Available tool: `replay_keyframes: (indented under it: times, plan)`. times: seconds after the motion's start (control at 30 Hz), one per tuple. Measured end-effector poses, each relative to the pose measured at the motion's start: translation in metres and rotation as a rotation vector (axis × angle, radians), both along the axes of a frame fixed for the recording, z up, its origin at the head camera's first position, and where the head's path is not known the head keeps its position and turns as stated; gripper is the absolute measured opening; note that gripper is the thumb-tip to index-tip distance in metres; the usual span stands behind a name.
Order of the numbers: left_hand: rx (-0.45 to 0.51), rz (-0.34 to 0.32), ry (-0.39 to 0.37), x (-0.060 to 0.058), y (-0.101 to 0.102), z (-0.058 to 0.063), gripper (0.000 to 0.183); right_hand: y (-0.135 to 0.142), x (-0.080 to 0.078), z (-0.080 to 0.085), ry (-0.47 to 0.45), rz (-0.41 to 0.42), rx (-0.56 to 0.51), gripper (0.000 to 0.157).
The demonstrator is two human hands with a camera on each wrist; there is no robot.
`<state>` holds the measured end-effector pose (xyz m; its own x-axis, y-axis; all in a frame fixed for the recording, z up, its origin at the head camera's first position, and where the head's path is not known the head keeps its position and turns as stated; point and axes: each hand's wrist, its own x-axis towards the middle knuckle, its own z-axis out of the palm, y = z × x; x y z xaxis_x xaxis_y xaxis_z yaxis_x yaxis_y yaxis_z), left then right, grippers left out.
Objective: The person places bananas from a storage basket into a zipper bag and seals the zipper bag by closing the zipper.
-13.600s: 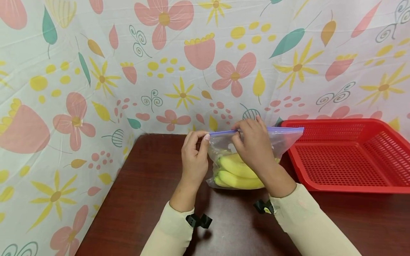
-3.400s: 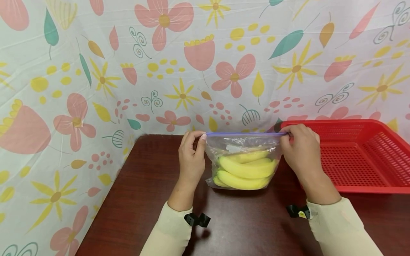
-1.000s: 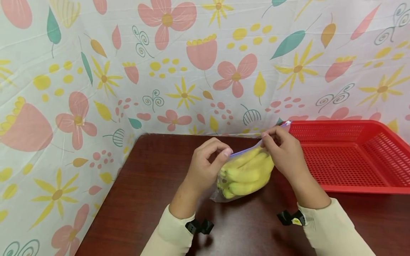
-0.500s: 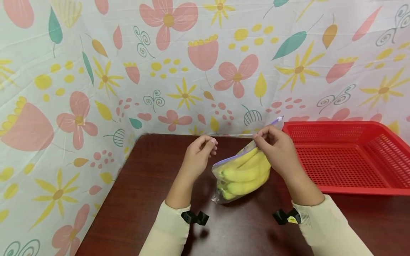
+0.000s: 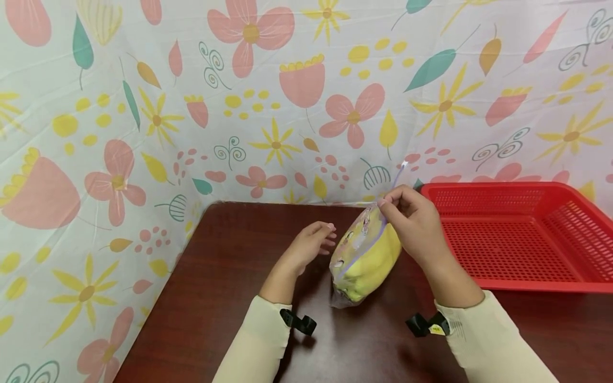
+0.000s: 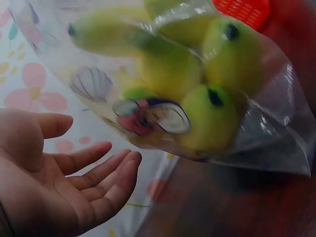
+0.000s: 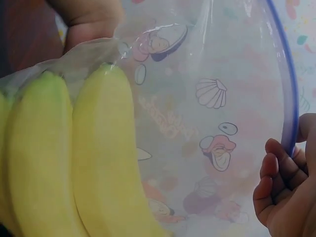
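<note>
My right hand (image 5: 416, 226) pinches the purple zip edge (image 7: 286, 64) of a clear zip-lock bag (image 5: 351, 244), thumb against curled fingers. Several yellow bananas (image 5: 375, 266) with greenish ends lie inside, their dark tips (image 6: 215, 97) facing my left hand. Printed shells and figures decorate the clear plastic. At the strip's upper end, beyond the right hand, sits a white slider (image 5: 405, 164). The bag stands tilted, its lower left corner near the table. Left of it, my left hand (image 5: 311, 247) is apart from the plastic, fingers loosely bent and holding nothing.
A red plastic basket (image 5: 507, 283) with a mesh floor stands on the right, close to the right forearm. The dark brown table (image 5: 230, 276) meets a flower-printed cloth (image 5: 297, 133) at the back and left.
Earlier, the right hand moved along the zip to its right end while the left held the other end. The left hand has since let go, and the bag has turned and tilted in the right.
</note>
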<state>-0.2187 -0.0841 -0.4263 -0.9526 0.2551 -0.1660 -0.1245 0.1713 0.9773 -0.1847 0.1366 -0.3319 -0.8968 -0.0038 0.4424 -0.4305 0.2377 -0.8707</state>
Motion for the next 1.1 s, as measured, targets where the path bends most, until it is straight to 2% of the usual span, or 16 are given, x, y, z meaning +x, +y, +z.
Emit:
replay_keyframes:
  times: [0.1, 0.4, 0.57, 0.67, 0.77, 0.93, 1.1]
  plan:
    - [0.037, -0.001, -0.050, -0.002, 0.006, -0.009, 0.041, -0.001, 0.002, 0.003, 0.008, 0.013, -0.014, 0.015]
    - [0.100, -0.033, -0.190, -0.001, 0.022, -0.030, 0.058, -0.001, 0.007, 0.009, 0.026, 0.048, -0.053, 0.014]
    - [0.186, 0.007, -0.337, -0.001, 0.029, -0.044, 0.064, -0.003, 0.010, 0.013, 0.035, 0.082, -0.107, 0.015]
    - [0.253, 0.024, -0.400, -0.001, 0.032, -0.049, 0.066, -0.005, 0.012, 0.014, 0.043, 0.102, -0.136, 0.014]
    - [0.307, 0.018, -0.427, -0.001, 0.034, -0.052, 0.065, -0.004, 0.013, 0.016, 0.054, 0.107, -0.144, 0.014]
    - [0.310, 0.001, -0.420, 0.000, 0.035, -0.050, 0.065, 0.000, 0.015, 0.017, 0.058, 0.080, -0.129, 0.014]
    - [0.301, 0.035, -0.403, -0.002, 0.030, -0.046, 0.066, 0.004, 0.014, 0.015, 0.039, 0.076, -0.122, 0.013]
